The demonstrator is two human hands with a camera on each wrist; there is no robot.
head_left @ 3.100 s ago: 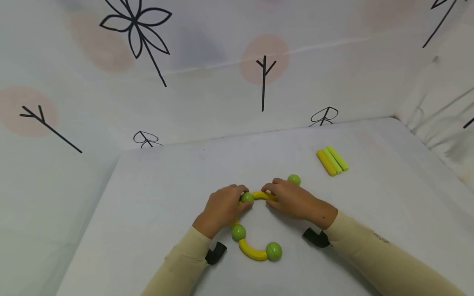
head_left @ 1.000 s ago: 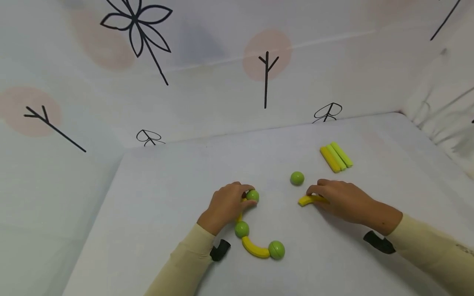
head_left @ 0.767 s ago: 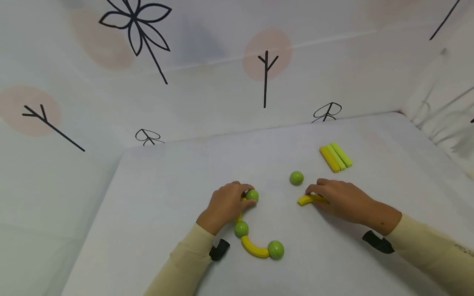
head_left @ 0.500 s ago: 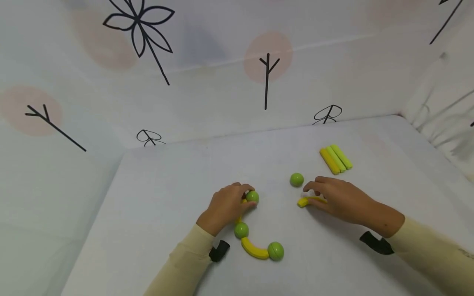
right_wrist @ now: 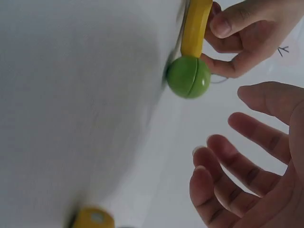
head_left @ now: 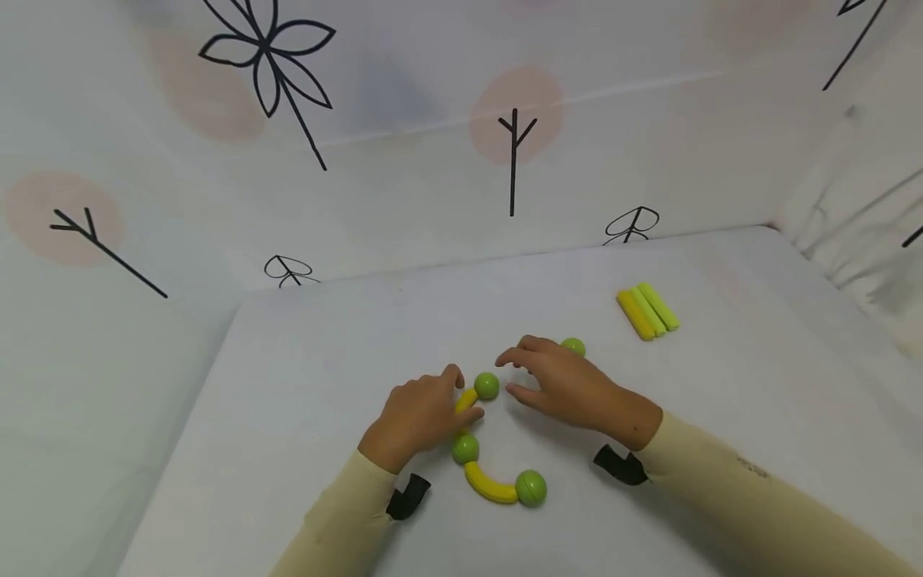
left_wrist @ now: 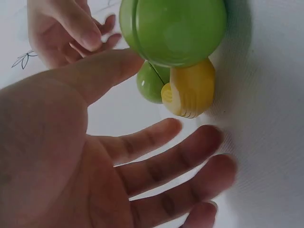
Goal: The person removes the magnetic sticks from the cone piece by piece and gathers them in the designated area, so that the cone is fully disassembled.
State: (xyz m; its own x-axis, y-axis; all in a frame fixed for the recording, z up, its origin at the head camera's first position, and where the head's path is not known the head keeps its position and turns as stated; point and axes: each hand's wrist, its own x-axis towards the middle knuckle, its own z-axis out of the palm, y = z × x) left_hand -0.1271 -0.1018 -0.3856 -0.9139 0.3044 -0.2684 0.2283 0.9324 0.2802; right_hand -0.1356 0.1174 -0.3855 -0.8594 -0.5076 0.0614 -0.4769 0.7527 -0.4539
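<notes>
Wall (head_left: 404,192) at the back, white with black line plants and pale pink discs, and below it the white table (head_left: 346,336). Here are my cream sleeves (head_left: 750,489), a black mount (head_left: 409,497) at each wrist. Now the hands: my left hand (head_left: 418,418) straddles the upper arc (head_left: 467,400), thumb to one side and fingers spread to the other, clamped on nothing, though whether the thumb brushes anything I can't tell. My right hand (head_left: 577,389) hangs just beside the top ball (head_left: 486,386), thumb and fingers well parted, nothing between them! Over to the sticks (head_left: 647,311), three side by side near the far right corner, one deep yellow and two lime. On to the arcs: the upper arc meets the top ball and reaches down to the middle ball (head_left: 465,449), while the lower arc (head_left: 490,485) curves on from there to the end ball (head_left: 530,487). A yellow piece (right_wrist: 94,218), mostly cut off, pokes into the right wrist view. Smallest, the green balls: three in that chain, and the loose ball (head_left: 574,346) partly covered behind my right hand.
</notes>
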